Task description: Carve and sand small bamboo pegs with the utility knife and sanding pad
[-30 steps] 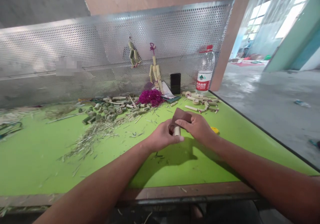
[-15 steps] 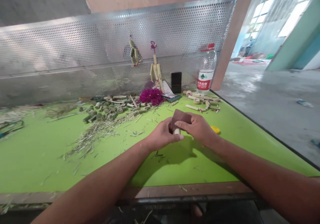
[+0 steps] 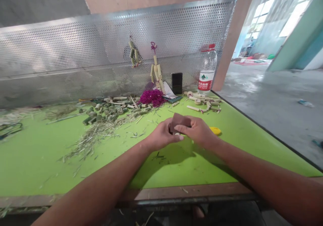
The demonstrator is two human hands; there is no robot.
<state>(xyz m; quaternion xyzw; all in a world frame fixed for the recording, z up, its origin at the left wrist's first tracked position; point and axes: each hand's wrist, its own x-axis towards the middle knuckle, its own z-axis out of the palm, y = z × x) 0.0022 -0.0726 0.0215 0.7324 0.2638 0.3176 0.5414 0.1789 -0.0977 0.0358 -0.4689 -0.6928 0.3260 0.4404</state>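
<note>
Just above the green tabletop, both hands meet in the head view. My right hand (image 3: 195, 130) is closed on a brown piece of sandpaper (image 3: 180, 121), its thumb pressed along the near face. Under the sandpaper, my left hand (image 3: 163, 135) grips a short pale bamboo piece (image 3: 177, 134), of which only a small end shows between the thumbs. The sandpaper lies against the bamboo piece; the left fingers are mostly hidden behind it. A yellow object (image 3: 215, 130) rests on the table just beyond the right wrist.
Cut bamboo pieces (image 3: 111, 109) and shavings (image 3: 91, 138) lie to the left. Behind stand magenta string (image 3: 152, 98), a jointed bamboo figure (image 3: 156, 71), a black phone-like slab (image 3: 177, 83) and a water bottle (image 3: 207, 69). Bamboo parts (image 3: 202, 101) lie back right, near the table's dark edge.
The sandpaper and right hand have shifted slightly down and left over the bamboo piece, so less of it shows. More of the yellow object is visible.
</note>
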